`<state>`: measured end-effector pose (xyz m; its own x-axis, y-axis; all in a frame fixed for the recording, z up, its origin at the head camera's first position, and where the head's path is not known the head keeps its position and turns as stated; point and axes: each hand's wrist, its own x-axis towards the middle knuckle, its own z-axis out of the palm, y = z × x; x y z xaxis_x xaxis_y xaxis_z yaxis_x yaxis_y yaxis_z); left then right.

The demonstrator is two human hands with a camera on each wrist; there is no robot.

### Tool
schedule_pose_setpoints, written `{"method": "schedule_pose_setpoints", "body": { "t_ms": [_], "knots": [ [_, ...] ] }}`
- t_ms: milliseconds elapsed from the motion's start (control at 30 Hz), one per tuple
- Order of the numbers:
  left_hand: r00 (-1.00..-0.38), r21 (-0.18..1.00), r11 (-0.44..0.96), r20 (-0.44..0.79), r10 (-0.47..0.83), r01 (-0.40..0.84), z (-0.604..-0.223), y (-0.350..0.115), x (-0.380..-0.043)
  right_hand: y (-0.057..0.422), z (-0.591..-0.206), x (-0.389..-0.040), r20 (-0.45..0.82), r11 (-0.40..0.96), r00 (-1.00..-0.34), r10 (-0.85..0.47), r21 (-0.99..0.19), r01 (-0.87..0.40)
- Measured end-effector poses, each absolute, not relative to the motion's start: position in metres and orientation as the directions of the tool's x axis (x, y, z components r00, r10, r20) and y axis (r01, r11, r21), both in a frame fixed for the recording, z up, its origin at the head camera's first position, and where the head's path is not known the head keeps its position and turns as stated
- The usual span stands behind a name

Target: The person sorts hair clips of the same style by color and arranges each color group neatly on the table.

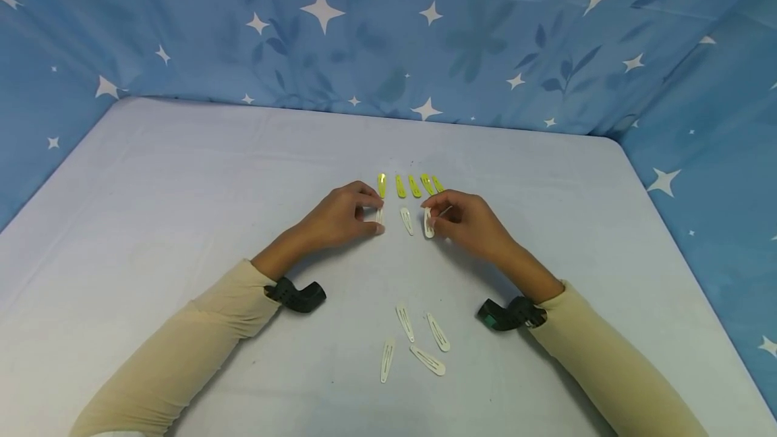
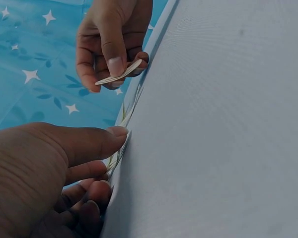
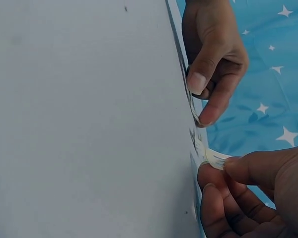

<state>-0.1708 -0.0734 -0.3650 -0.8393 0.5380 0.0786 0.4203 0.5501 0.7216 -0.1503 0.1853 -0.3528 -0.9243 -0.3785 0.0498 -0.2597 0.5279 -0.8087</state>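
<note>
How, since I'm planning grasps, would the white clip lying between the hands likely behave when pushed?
Lying flat, the white clip will probably slide rather than roll. Its slim, slotted body suggests it is light and perhaps slightly springy.

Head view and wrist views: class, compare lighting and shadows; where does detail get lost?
Head view: the white tabletop is bright, with soft shadows near the left hand and right hand; left wrist view: dimmer, the tabletop greyish; right wrist view: also dim, the held white clip shows its slots, but those beyond it blend together.
</note>
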Motion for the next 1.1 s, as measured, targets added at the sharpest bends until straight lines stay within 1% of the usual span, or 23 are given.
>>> {"method": "schedule_pose_setpoints", "body": {
  "t_ms": [267, 767, 1100],
  "knots": [
    [-0.840, 0.724, 0.550, 0.076, 0.538, 0.417, -0.364, -0.074, -0.171, 0.181, -0.347, -0.159, 0.058, 0.519, -0.920, -0.387, -0.812, -0.269],
    [-0.840, 0.722, 0.548, 0.086, 0.535, 0.423, -0.367, -0.074, -0.172, 0.174, -0.353, -0.163, 0.000, 0.522, -0.920, -0.392, -0.824, -0.222],
    [-0.840, 0.726, 0.543, 0.086, 0.536, 0.421, -0.368, -0.075, -0.172, 0.174, -0.354, -0.164, -0.016, 0.628, -0.930, -0.367, -0.742, -0.235]
  ]
}}
